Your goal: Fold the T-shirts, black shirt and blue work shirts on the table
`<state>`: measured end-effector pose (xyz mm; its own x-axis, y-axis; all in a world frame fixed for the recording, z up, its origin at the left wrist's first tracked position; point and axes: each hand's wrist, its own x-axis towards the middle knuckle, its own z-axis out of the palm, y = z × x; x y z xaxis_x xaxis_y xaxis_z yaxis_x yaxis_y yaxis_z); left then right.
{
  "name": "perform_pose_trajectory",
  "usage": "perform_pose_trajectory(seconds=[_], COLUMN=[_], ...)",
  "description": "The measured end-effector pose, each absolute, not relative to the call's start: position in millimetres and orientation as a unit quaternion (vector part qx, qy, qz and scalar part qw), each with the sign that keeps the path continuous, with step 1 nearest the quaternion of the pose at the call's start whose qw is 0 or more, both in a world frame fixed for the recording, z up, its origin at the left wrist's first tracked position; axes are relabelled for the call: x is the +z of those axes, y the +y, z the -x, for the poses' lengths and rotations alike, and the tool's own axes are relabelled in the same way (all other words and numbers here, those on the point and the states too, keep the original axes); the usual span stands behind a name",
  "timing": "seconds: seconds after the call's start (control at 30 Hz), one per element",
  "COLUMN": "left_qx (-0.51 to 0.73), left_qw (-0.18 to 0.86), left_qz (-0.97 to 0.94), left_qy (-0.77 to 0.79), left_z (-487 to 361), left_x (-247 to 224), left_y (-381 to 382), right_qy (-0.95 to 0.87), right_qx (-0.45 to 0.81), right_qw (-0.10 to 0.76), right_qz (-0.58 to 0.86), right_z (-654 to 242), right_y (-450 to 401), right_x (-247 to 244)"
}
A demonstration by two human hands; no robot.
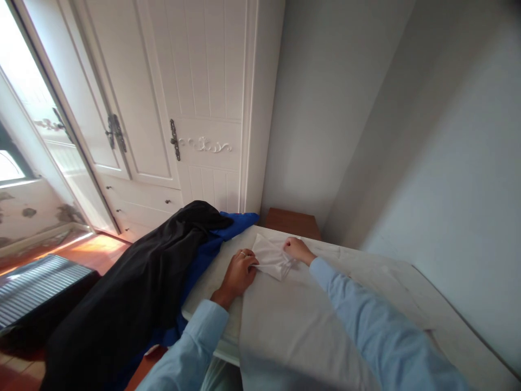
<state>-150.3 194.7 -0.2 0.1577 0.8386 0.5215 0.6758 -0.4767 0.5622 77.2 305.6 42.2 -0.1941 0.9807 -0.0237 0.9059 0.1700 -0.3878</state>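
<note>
1. Nearest the camera, two light blue sleeves [191, 339] reach in from the bottom of the view, one on each side of a pale sheet [301, 331] that covers the near part of the bench [217, 271] and hangs over its edge.
2. Farther in, the left hand [240, 271], a ring on one finger, is nearly closed, with thumb and fingers pinching the near left edge of a white cloth [271, 258].
3. The right hand [297, 248] is curled, its fingertips closed on the right side of this cloth.
4. The white cloth lies folded and creased between the hands, near the far edge of the bench; whether it is one piece with the sheet, I cannot tell.
5. To the left, a black garment [134, 282] is draped in a long heap over blue fabric [240, 224], which shows along its right side and reaches the bench's far left corner.
6. Left of the heap, a ribbed metallic object [40, 288] is near the reddish floor [100, 250].
7. Just beyond the bench is a brown wooden surface [293, 221].
8. Farthest back are a white wardrobe [207, 81] with dark ornate handles and, to the right, grey walls [448, 163].
</note>
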Motion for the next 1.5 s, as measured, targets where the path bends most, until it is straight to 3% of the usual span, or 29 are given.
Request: perform_pose_trajectory(seconds=[0.27,0.47,0.63,0.8,0.97,1.13,1.5], left_qx=[0.459,0.392,0.329,0.348,0.329,0.261,0.158], left_qw=[0.171,0.173,0.116,0.083,0.008,-0.007,0.075], left_qz=[-0.736,-0.814,-0.839,-0.826,-0.846,-0.882,-0.839], left_qy=[0.468,0.391,0.417,0.435,0.419,0.391,0.516], left_z=[152.8,151.6,148.1,143.9,144.9,145.6,72.5], left_x=[-4.9,7.4,15.5,11.8,7.4,13.2,20.3], left_y=[194.4,180.5,176.0,173.4,173.3,181.0,239.3], right_qy=[-0.754,-0.765,-0.747,-0.739,-0.796,-0.866,-0.775], right_qx=[0.177,0.17,0.16,0.128,0.082,0.038,-0.006], right_qw=[0.119,0.123,0.136,0.143,0.152,0.108,0.078], right_qz=[0.622,0.609,0.631,0.645,0.581,0.487,0.627], right_z=[-83.9,-77.4,-85.1,-86.3,-92.7,-132.3,-265.1], right_y=[297.6,296.6,303.3,292.8,263.0,237.9,235.8], right_x=[30.8,34.6,42.9,51.4,65.4,52.2,19.4])
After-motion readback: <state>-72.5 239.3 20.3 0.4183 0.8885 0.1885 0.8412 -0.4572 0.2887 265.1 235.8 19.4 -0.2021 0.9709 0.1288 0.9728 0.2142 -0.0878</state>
